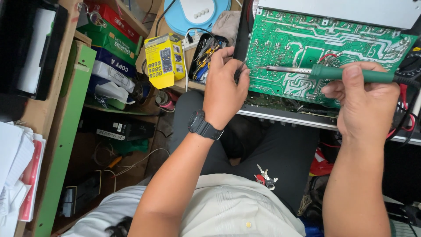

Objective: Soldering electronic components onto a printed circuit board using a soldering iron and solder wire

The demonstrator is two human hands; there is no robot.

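Between the hands, a green circuit board (pixel 302 48), solder side up, tilted toward the body and resting on a metal chassis edge (pixel 280 115). Right hand (pixel 364 103) closed around the green handle of a soldering iron (pixel 346 73), held level, its metal shaft pointing left across the board, tip over the copper tracks just right of the left hand. Left hand (pixel 223 90) at the board's left edge, fingers curled and pinched on a thin dark tool (pixel 240 70), too small to tell what kind; black watch (pixel 202 125) on that wrist. Red and black wires (pixel 405 118) looping just right of the right hand, beside the board's corner. Beyond the left hand, a black tray of small tools (pixel 206 55) on the tabletop (pixel 163 26), with a yellow meter box (pixel 164 60) just left of it and a pale blue round device (pixel 197 13) farther back. Well left of the left hand, green shelves (pixel 66 131) stacked with boxes (pixel 109 39) and papers (pixel 17 166). Below the hands, a lap in dark trousers (pixel 280 153), with a small bunch of keys (pixel 265 175) lying on it near the hem of a light shirt (pixel 237 206).
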